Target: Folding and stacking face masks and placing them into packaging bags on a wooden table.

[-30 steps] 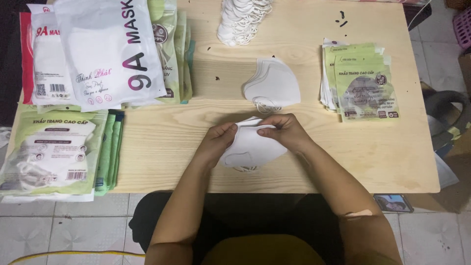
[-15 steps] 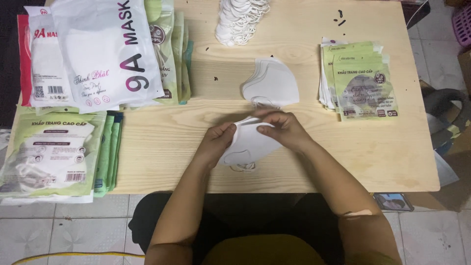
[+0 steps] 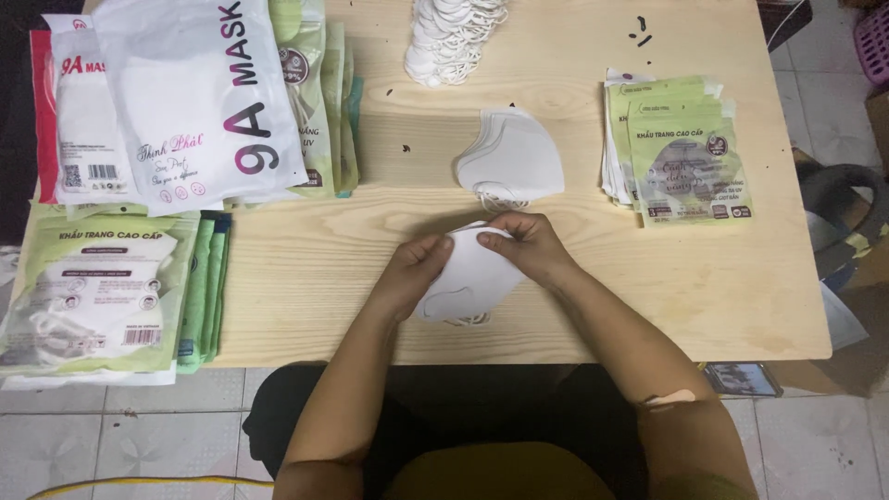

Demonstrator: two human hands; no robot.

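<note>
My left hand and my right hand both grip one folded white face mask just above the wooden table, near its front edge. My left hand pinches the mask's left edge, my right hand its upper right corner. The ear loops hang below the mask. A small stack of folded white masks lies on the table just beyond my hands.
A pile of white masks sits at the table's far edge. Green mask packets are stacked at the right. Large white and green mask bags cover the left side, with more green packets at the front left.
Both hands and the mask have shifted slightly; my right hand's fingers have moved along the mask's top edge. Everything else on the table is unmoved.
</note>
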